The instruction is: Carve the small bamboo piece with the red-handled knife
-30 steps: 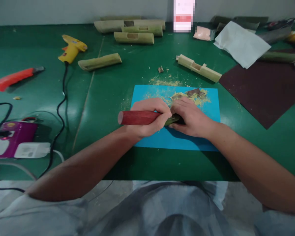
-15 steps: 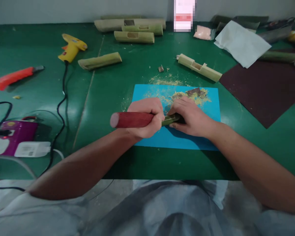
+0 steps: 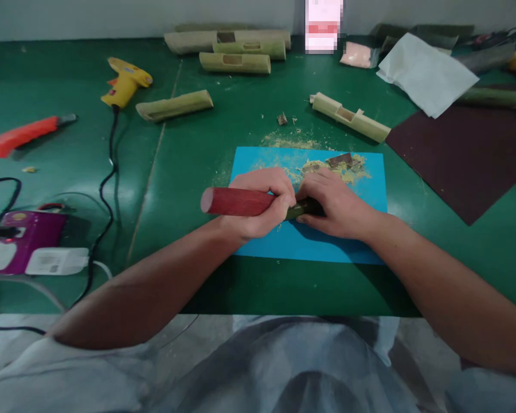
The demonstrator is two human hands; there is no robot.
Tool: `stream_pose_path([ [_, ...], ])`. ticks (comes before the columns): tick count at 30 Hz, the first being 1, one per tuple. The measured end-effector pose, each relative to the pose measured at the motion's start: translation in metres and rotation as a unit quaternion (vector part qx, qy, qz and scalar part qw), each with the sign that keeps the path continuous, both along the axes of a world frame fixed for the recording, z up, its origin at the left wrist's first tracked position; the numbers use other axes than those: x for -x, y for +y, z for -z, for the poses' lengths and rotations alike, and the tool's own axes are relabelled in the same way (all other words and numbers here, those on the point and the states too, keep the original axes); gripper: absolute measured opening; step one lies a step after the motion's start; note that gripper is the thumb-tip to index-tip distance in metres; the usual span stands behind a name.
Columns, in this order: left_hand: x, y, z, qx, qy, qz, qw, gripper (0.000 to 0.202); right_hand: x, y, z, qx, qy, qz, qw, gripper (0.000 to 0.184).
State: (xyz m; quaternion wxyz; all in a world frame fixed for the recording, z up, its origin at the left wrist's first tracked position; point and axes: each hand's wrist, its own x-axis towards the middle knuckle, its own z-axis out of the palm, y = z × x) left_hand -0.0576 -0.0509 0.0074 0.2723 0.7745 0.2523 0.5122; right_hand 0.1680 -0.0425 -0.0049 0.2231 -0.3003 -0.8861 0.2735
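My left hand (image 3: 262,205) is wrapped round a tool with a thick red handle (image 3: 234,202) that points left. The tool's working end is hidden between my hands. My right hand (image 3: 333,203) presses down on a short green bamboo piece (image 3: 298,210), fingers curled over it. Both hands rest over a blue sheet (image 3: 372,189) on the green table (image 3: 189,160). Yellowish sawdust (image 3: 316,166) and small brown chips lie on the sheet's far part.
Several cut bamboo tubes (image 3: 234,62) lie at the back, one (image 3: 174,105) to the left, one notched (image 3: 348,117) to the right. A yellow glue gun (image 3: 124,83), an orange knife (image 3: 23,135), a purple device (image 3: 23,238) with cables sit left. Dark sandpaper (image 3: 460,152) and white paper (image 3: 423,71) lie right.
The red-handled tool slid left half a second ago, then back right toward the bamboo piece. My right hand stayed on the piece.
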Motion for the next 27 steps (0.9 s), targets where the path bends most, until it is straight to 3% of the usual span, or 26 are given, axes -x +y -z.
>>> stream_pose_path([
  [7, 0.004, 0.001, 0.009, -0.027, -0.044, 0.001, 0.999, 0.023, -0.001, -0.001, 0.001, -0.002, 0.01, -0.001, 1.0, 0.016],
  [14, 0.003, 0.001, 0.015, -0.003, -0.11, -0.014, 0.994, 0.03, -0.002, 0.001, -0.001, 0.005, 0.011, -0.011, 1.0, 0.016],
  [27, 0.003, 0.0, 0.015, 0.004, -0.079, -0.047, 0.996, 0.03, -0.001, 0.0, -0.001, -0.003, 0.007, -0.007, 1.0, 0.016],
])
